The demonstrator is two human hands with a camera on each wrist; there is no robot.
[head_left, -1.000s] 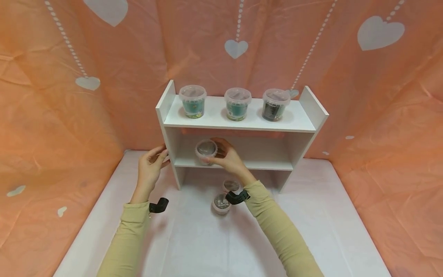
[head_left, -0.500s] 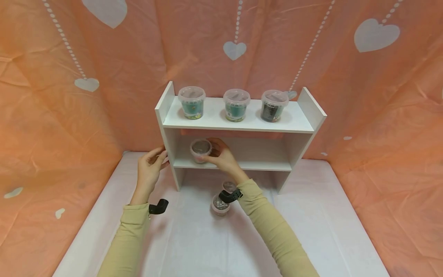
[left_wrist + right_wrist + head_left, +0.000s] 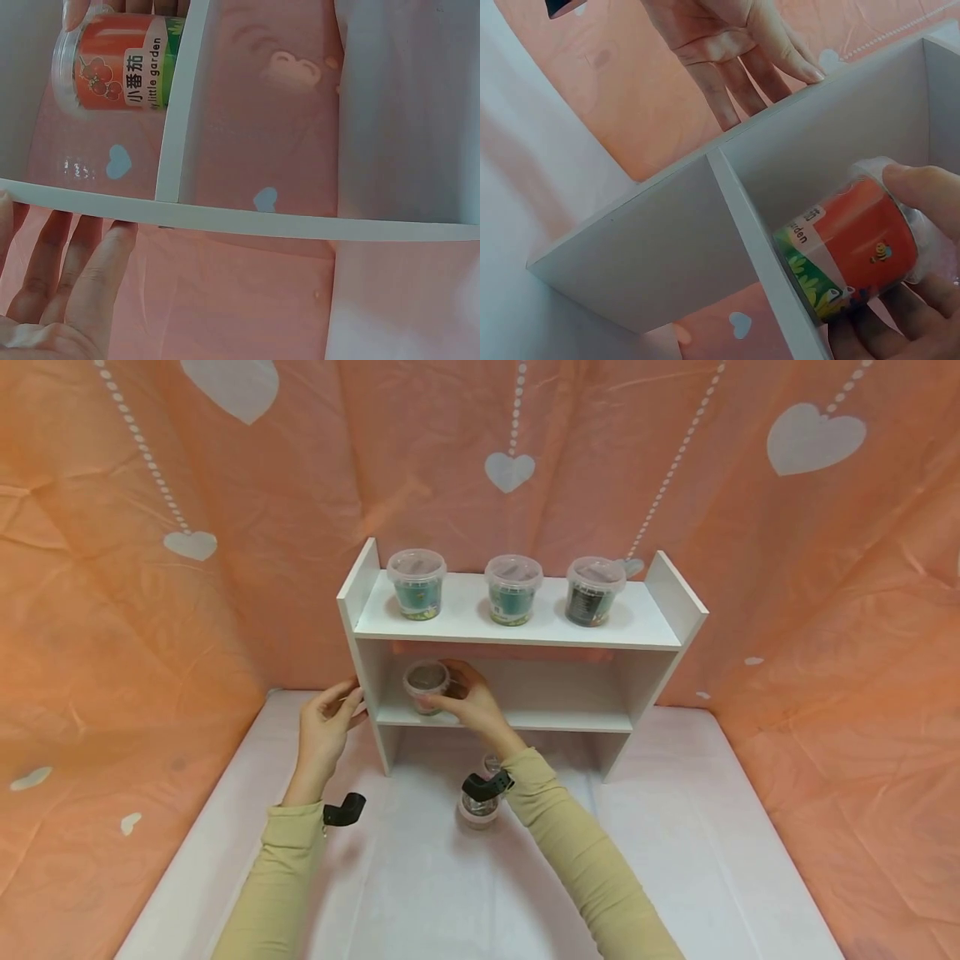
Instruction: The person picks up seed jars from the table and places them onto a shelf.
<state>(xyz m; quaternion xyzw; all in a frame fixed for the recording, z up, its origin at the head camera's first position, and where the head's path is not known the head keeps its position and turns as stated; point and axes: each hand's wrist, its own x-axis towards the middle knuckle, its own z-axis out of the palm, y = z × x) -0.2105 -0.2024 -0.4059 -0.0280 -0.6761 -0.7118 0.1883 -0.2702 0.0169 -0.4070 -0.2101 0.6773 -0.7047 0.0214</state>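
Observation:
My right hand (image 3: pixel 476 702) grips a small lidded plastic tub (image 3: pixel 426 683) at the left end of the middle shelf. The tub's red label with tomatoes shows in the left wrist view, with the tub (image 3: pixel 124 64) upright against the shelf board. In the right wrist view, thumb and fingers curl round the lid end of the tub (image 3: pixel 855 247). My left hand (image 3: pixel 322 731) rests its fingertips on the outer left side panel of the white shelf unit (image 3: pixel 562 689). Its fingers (image 3: pixel 94 262) are fairly straight and hold nothing.
Three lidded tubs stand on the top shelf: left (image 3: pixel 417 589), middle (image 3: pixel 513 593) and right (image 3: pixel 592 593). Two more tubs, a front one (image 3: pixel 478 810) and a rear one (image 3: pixel 491 766), sit on the white tabletop (image 3: pixel 420 877) below my right wrist, partly hidden.
My right hand has moved left along the middle shelf with the tub, toward the left side panel. My left hand has stayed at the panel.

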